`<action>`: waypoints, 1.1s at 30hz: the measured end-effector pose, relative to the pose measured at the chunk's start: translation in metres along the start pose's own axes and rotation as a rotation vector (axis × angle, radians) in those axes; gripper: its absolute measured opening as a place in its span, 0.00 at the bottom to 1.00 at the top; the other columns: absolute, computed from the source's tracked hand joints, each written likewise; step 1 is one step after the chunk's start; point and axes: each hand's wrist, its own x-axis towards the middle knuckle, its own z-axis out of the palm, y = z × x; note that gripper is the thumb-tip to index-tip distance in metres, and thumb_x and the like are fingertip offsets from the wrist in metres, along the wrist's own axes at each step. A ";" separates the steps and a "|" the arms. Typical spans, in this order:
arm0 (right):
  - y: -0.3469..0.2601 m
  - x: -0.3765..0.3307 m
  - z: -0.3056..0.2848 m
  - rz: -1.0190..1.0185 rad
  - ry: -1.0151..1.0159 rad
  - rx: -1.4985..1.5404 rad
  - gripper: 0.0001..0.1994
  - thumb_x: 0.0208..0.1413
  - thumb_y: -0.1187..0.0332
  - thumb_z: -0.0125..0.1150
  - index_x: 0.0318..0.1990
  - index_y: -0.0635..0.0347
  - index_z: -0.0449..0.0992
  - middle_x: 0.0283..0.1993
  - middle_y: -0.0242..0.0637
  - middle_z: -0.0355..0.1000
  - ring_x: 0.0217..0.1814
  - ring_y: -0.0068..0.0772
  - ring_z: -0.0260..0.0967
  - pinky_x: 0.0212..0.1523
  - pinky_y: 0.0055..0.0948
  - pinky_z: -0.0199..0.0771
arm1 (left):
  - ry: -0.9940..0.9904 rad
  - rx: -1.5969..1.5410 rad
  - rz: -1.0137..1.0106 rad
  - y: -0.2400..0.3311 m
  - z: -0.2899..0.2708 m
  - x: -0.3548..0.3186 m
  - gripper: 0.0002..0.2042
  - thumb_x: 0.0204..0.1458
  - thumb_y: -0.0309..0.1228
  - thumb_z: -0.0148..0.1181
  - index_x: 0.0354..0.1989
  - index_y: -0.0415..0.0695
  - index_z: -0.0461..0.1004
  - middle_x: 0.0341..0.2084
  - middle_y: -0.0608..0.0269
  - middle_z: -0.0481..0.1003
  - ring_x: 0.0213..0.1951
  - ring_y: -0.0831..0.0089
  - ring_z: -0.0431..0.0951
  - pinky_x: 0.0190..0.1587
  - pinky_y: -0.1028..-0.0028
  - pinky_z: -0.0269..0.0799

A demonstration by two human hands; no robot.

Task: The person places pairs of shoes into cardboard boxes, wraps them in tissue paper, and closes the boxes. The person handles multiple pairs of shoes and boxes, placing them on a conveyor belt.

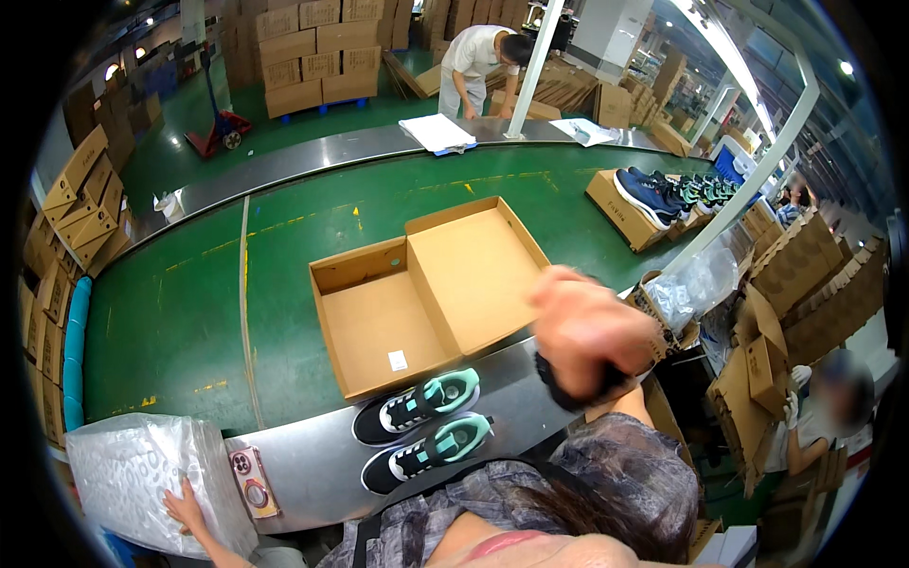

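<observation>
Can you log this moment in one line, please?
left hand: spread on clear plastic bundle | right hand: by open box, blurred, grip unclear | shoes: on metal ledge

From the wearer's head, the fisheye looks down and forward, its lower edge catching the chin [578, 551]. The right hand [598, 333] looms close; the open box [379, 324] sits mid-view, and the belt [180, 322] bows across before far cartons [320, 59]. Toward the dark rim, depth is hard to judge.
</observation>
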 end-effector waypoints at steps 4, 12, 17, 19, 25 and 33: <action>-0.033 0.032 0.013 -0.149 0.094 0.112 0.06 0.58 0.63 0.44 0.39 0.38 0.68 0.22 0.25 0.58 0.22 0.23 0.52 0.27 0.27 0.50 | 0.367 -0.187 0.283 -0.040 0.049 0.035 0.19 0.50 0.45 0.53 0.29 0.38 0.69 0.27 0.53 0.69 0.33 0.57 0.67 0.39 0.63 0.60; -0.049 0.035 0.009 -0.204 0.217 0.038 0.12 0.61 0.59 0.38 0.46 0.27 0.67 0.22 0.23 0.59 0.21 0.22 0.48 0.26 0.28 0.49 | 0.256 -0.942 -0.085 -0.035 -0.002 0.028 0.21 0.52 0.46 0.49 0.35 0.35 0.73 0.29 0.54 0.73 0.31 0.64 0.68 0.38 0.70 0.64; -0.051 0.032 0.001 -0.244 0.245 0.025 0.12 0.61 0.60 0.37 0.47 0.29 0.67 0.23 0.22 0.60 0.21 0.22 0.49 0.28 0.28 0.50 | 0.356 -0.641 -0.259 -0.056 -0.007 0.044 0.22 0.52 0.50 0.47 0.38 0.42 0.74 0.33 0.56 0.75 0.34 0.60 0.72 0.39 0.68 0.65; -0.046 0.032 -0.001 -0.246 0.266 0.033 0.12 0.61 0.60 0.37 0.48 0.30 0.66 0.23 0.22 0.61 0.21 0.21 0.50 0.28 0.28 0.50 | 0.412 -0.492 -0.277 -0.053 -0.030 0.033 0.22 0.52 0.51 0.46 0.39 0.45 0.75 0.34 0.58 0.75 0.35 0.59 0.73 0.38 0.67 0.66; -0.050 0.028 -0.007 -0.251 0.369 -0.076 0.13 0.61 0.61 0.37 0.50 0.34 0.66 0.23 0.21 0.62 0.21 0.21 0.51 0.29 0.27 0.51 | 0.815 -0.327 0.064 0.005 -0.072 0.013 0.18 0.54 0.45 0.45 0.40 0.45 0.74 0.35 0.59 0.75 0.34 0.60 0.74 0.35 0.69 0.68; 0.025 -0.051 0.004 0.255 -0.026 0.065 0.28 0.44 0.71 0.59 0.54 0.61 0.57 0.38 0.37 0.62 0.37 0.30 0.61 0.37 0.29 0.64 | 0.107 -1.197 0.529 0.174 -0.168 -0.114 0.10 0.58 0.33 0.40 0.40 0.39 0.65 0.16 0.66 0.67 0.14 0.79 0.67 0.15 0.81 0.61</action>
